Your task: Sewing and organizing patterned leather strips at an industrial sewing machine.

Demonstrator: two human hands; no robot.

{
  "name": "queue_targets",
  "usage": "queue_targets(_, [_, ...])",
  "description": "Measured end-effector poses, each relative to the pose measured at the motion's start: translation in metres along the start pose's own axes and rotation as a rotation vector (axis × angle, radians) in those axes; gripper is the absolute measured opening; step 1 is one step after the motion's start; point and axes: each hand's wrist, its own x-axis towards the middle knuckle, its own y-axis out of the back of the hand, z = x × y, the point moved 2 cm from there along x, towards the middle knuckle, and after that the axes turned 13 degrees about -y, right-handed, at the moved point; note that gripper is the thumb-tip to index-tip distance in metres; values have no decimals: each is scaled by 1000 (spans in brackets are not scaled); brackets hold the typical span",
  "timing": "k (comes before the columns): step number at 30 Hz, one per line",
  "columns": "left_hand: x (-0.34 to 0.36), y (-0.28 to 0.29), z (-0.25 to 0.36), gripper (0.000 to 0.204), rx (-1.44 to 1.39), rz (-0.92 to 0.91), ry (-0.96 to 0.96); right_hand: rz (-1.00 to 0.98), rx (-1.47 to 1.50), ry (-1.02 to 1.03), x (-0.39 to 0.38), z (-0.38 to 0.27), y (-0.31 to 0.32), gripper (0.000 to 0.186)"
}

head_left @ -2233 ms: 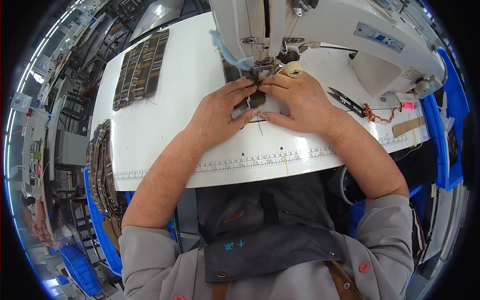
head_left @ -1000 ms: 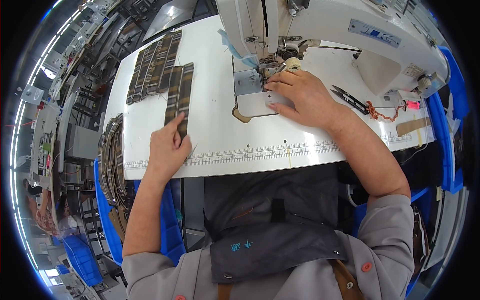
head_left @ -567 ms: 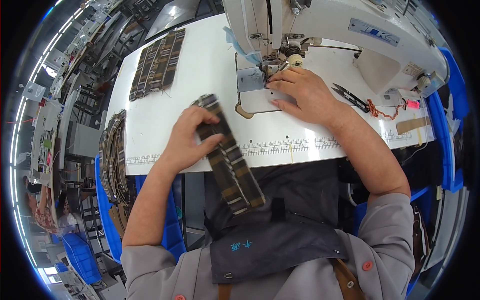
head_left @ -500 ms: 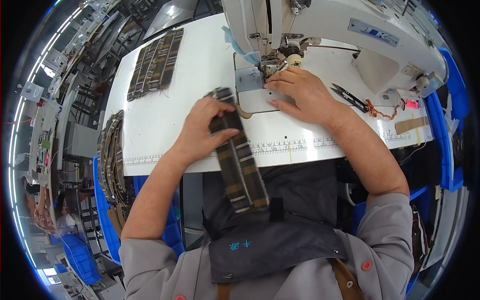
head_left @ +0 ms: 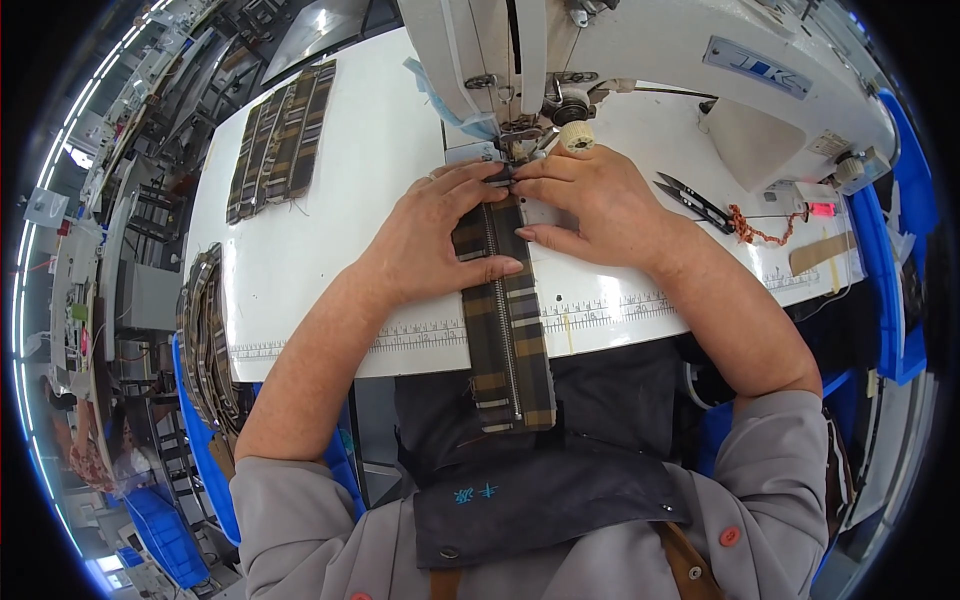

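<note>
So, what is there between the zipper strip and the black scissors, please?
In the head view, the right hand is between the zipper strip and the black scissors.

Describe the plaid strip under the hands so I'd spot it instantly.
Find the big white sewing machine. Below its needle area, the left hand and right hand rest on a plaid strip with a lengthwise zipper. Unlike the plaid pieces to its left, it overhangs the table's front edge.

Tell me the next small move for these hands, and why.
Probably ease the zippered strip slightly forward into the sewing machine: the left hand lies across the strip, the right hand is at its far end near the needle area, and its near end overhangs the table.
</note>
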Motion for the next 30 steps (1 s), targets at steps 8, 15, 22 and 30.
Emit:
queue_targets(8, [2,-3,-4,87,-21,29,0,-3,-38,-25,2,-3,0,39])
queue_targets(15, [3,-6,-9,90,-6,24,-40,-7,-56,-37,1,-1,-1,40])
queue_targets(22, [6,-4,-6,90,-19,-3,-16,0,-64,-48,0,-2,0,40])
queue_targets(30, [3,-7,3,90,260,0,-64,19,-20,-22,1,-1,1,39])
